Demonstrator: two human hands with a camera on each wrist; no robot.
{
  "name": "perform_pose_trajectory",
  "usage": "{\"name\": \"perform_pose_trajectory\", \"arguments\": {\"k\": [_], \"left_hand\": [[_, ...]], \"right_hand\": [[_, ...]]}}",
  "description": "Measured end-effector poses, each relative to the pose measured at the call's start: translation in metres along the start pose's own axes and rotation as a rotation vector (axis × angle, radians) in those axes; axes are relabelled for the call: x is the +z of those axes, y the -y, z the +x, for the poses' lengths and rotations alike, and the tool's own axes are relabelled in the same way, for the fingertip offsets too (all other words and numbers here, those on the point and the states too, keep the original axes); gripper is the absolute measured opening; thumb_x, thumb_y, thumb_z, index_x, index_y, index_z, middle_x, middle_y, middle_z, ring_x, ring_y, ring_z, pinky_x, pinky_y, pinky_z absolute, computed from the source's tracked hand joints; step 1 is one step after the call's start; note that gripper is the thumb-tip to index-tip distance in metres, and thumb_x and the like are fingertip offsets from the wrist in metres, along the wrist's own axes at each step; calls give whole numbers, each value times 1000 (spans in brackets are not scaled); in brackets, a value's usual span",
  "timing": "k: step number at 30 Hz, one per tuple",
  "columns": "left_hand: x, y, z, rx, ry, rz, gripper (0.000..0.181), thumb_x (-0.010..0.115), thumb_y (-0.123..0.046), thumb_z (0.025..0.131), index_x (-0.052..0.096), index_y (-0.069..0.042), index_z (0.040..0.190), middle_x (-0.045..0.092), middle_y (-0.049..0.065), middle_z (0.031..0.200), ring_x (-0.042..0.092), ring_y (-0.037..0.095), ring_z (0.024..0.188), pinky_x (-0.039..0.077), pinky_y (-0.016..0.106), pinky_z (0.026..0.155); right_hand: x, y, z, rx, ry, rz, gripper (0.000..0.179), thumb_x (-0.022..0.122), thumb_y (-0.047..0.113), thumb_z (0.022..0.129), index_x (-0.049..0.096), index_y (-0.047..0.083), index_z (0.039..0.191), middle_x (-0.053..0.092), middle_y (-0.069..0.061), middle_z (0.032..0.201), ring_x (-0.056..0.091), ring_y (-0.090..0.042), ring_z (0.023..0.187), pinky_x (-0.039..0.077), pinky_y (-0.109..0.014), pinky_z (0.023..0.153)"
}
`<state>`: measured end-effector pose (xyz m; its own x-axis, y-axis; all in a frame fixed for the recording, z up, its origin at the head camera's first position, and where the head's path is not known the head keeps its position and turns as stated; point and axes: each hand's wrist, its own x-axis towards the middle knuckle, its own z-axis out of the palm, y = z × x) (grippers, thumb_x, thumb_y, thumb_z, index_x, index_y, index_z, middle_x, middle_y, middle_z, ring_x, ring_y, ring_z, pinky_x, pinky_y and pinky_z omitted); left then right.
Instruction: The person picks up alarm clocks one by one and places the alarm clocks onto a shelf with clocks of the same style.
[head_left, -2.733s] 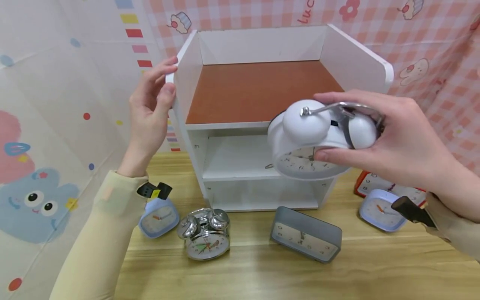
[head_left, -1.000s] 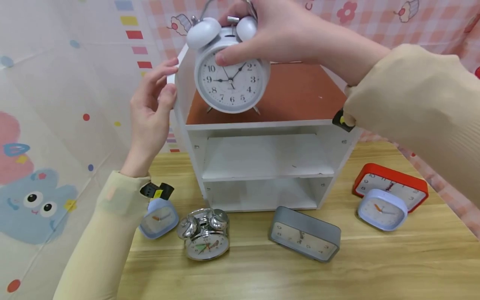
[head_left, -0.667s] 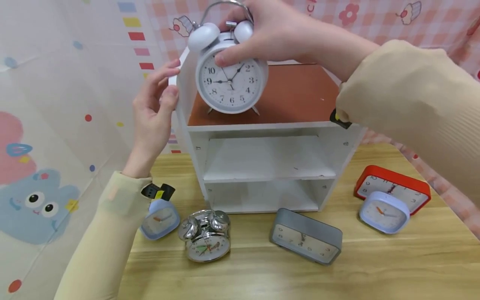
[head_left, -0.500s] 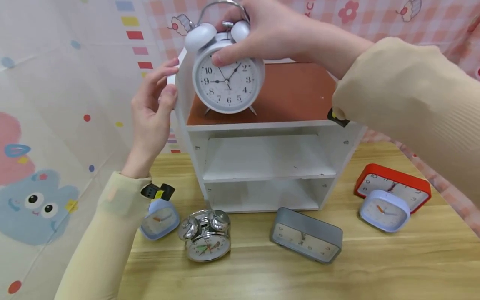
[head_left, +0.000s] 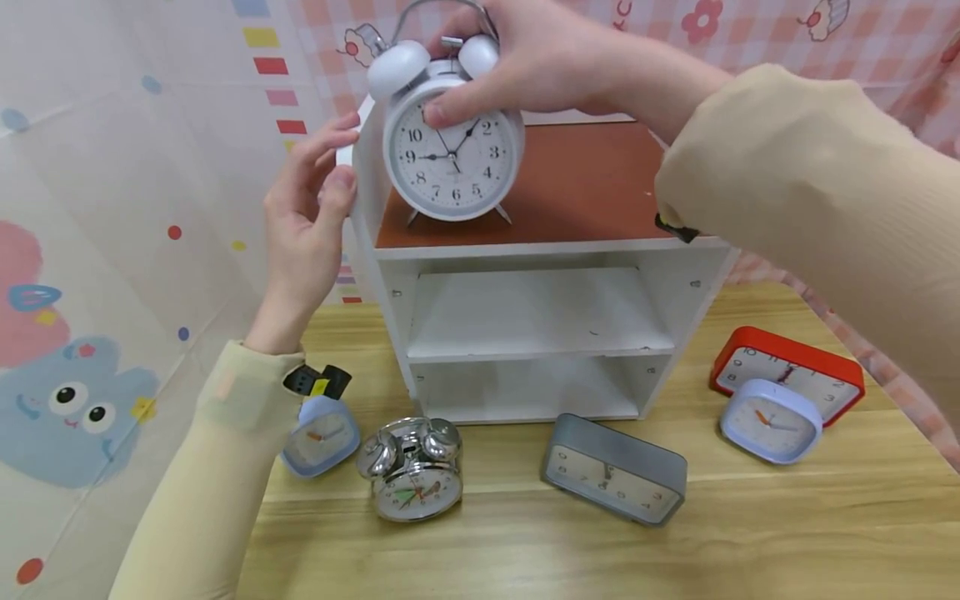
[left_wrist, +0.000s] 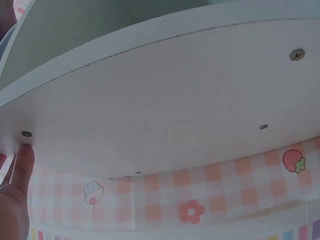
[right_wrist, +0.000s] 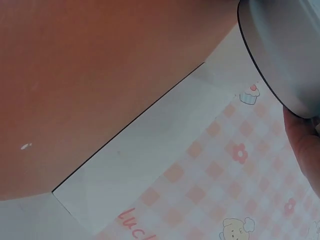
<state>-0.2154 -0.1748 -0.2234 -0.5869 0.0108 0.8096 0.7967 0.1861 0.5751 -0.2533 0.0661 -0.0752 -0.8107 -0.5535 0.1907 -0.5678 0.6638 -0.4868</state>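
Note:
My right hand (head_left: 540, 62) grips a white twin-bell alarm clock (head_left: 453, 167) from above, thumb across the dial's top and fingers behind the bells. The clock stands upright at the left of the shelf unit's brown top board (head_left: 592, 179), its two splayed legs right at the board. In the right wrist view only the rounded body of the alarm clock (right_wrist: 285, 55) shows. My left hand (head_left: 303, 212) holds the front corner of the white shelf unit's left side panel (head_left: 367, 179), thumb at the front edge. The left wrist view shows a finger against the panel's outer face (left_wrist: 160, 110).
On the wooden table (head_left: 487, 558) sit a blue clock (head_left: 321, 437), a silver twin-bell clock (head_left: 412, 471) and a grey clock (head_left: 615, 471). A lilac clock (head_left: 771, 421) overlaps a red one (head_left: 787, 367) at right. Below the top are two white shelf levels (head_left: 536, 312).
My right hand has carried the white alarm clock from tilted in front of the unit's right side to upright at the top board's left. Lately it shifts slightly left. The left hand stays put.

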Motion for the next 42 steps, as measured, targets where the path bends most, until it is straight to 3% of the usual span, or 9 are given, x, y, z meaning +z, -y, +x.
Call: {"name": "perform_pose_trajectory", "arguments": {"k": [13, 20, 32, 42], "left_hand": [[-1, 0, -1, -9, -3, 4, 35, 57, -22, 106, 62, -6, 137, 60, 8, 154, 61, 25, 140, 60, 21, 100], [-1, 0, 0, -4, 0, 27, 38, 57, -25, 107, 61, -5, 138, 60, 8, 154, 60, 25, 141, 59, 22, 102], [-1, 1, -1, -9, -7, 7, 36, 55, -20, 106, 61, -4, 138, 60, 8, 154, 61, 24, 138, 56, 17, 85], [-1, 1, -1, -6, -5, 6, 36, 56, -21, 107, 61, -5, 138, 59, 8, 155, 60, 26, 141, 58, 17, 90]], "right_hand": [[-2, 3, 10, 11, 40, -34, 73, 82, 45, 89, 49, 22, 150, 60, 6, 138, 60, -14, 118, 57, -29, 106], [-2, 4, 10, 25, 41, -30, 72, 82, 45, 89, 51, 24, 150, 61, 6, 137, 59, -14, 119, 57, -30, 107], [-2, 4, 13, 34, 46, -42, 70, 82, 48, 88, 54, 26, 148, 61, 6, 134, 57, -14, 117, 55, -26, 100], [0, 6, 14, 44, 50, -97, 71, 80, 50, 90, 51, 29, 151, 61, 5, 137, 59, -15, 118, 57, -29, 105]]}}
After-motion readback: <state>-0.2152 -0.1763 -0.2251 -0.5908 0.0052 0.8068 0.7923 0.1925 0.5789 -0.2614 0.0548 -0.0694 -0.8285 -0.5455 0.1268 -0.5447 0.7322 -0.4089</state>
